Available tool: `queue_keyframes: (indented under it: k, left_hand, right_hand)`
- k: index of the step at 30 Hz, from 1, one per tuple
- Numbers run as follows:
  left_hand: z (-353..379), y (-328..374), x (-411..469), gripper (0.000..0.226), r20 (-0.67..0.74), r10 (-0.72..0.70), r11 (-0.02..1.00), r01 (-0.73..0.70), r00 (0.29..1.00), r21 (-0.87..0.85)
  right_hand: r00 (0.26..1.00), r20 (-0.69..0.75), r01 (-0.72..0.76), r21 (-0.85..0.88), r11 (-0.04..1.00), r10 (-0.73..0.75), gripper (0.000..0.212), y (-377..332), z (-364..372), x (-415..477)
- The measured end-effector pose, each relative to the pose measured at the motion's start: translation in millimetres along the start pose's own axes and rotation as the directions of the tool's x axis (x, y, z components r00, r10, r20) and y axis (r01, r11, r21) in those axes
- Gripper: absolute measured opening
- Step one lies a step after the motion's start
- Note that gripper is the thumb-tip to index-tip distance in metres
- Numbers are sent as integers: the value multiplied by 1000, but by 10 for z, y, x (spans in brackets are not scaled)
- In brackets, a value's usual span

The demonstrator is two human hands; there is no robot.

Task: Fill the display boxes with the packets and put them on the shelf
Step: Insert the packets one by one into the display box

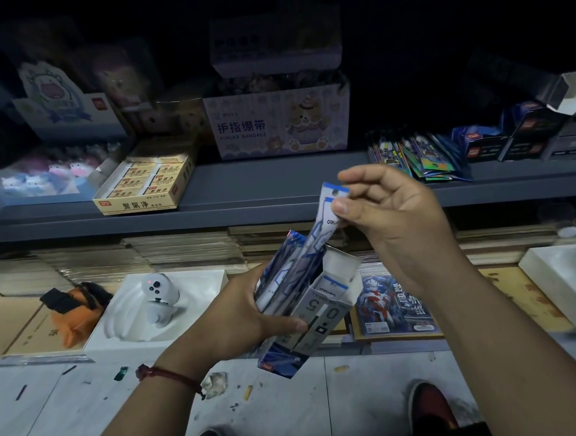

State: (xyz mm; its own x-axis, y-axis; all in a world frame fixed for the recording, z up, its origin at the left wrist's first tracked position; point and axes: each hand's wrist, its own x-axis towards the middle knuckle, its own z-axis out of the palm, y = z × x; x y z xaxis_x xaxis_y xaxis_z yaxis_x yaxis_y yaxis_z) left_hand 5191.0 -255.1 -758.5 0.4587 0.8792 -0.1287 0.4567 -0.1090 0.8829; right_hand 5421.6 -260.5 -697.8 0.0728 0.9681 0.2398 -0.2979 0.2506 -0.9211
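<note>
My left hand (232,319) grips a white and blue display box (314,312) marked 0.5, held tilted in front of me with its flap open. Several blue and white packets (283,272) stand inside it. My right hand (391,218) pinches the top of one or two long packets (330,212) between thumb and fingers; their lower ends are down in the box. The grey shelf (261,185) runs across just behind the hands. More loose packets (421,157) lie on it at the right beside dark blue display boxes (524,132).
On the shelf stand a yellow eraser box (146,186), a finger bandage carton (277,124) and a tray of small figures (38,179). Below are stacked notebooks, a white tray with a small robot toy (160,299), an orange pouch (73,315) and a card pack (393,304). My shoes show at the bottom.
</note>
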Motion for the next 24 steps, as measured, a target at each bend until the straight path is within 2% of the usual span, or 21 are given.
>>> queue_keyframes:
  k: [3, 8, 10, 15, 17, 19, 21, 24]
  left_hand:
    - [-8, -14, -4, 66, 3, -1, 1000, 1, 1000, -9]
    - [-46, -32, -10, 65, -24, -9, 1000, 8, 1000, -9]
    - [-51, -42, -10, 66, -19, -13, 1000, 13, 1000, -2]
    - [-49, -70, 0, 66, -7, -12, 1000, 12, 1000, 11]
    - [-48, -73, 1, 66, -11, -11, 1000, 11, 1000, 12]
    - [-44, -65, -1, 66, -20, -4, 1000, 4, 1000, 13]
    - [-37, -36, -9, 64, -37, 15, 1000, -15, 999, 19]
    - [-32, -14, -12, 64, -56, 21, 999, -19, 998, 25]
  right_hand:
    - [998, 55, -18, 33, 999, 16, 50, -1, -21, 7]
    - [989, 86, -123, 31, 992, 120, 26, -20, -42, -12]
    - [991, 55, -125, 8, 992, 125, 24, -29, -26, -22]
    - [991, -103, -73, 117, 990, 85, 6, -110, -31, 1]
    - [991, -97, -77, 96, 992, 86, 9, -108, -19, 1]
    - [991, -33, -124, 88, 988, 127, 5, -98, 19, -17]
    - [983, 31, -182, 97, 979, 180, 23, -72, 54, -38]
    - [981, 5, -191, 117, 975, 192, 23, -60, 90, -32]
